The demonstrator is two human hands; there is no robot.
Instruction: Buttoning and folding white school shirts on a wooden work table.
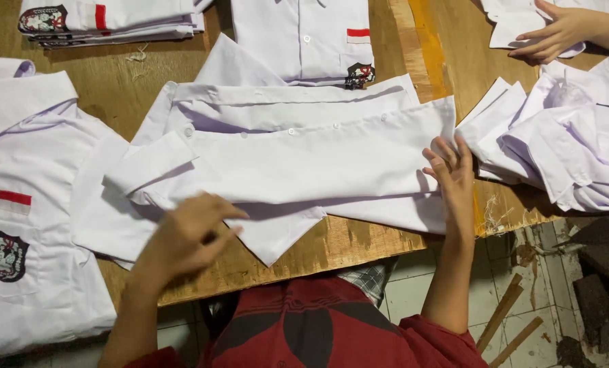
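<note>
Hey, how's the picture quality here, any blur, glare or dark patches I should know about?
Head view: the left hand is smeared by motion blur, while the right hand is a little sharper on the white shirt; the bright white cloth looks nearly washed out, with soft bluish shadows in its folds; the floor at lower right falls into shade; the wooden table is evenly lit with no hard glare.

Folded shirt (298,157) mid-table (359,242), shirt stacks (107,20) behind & L.
</note>
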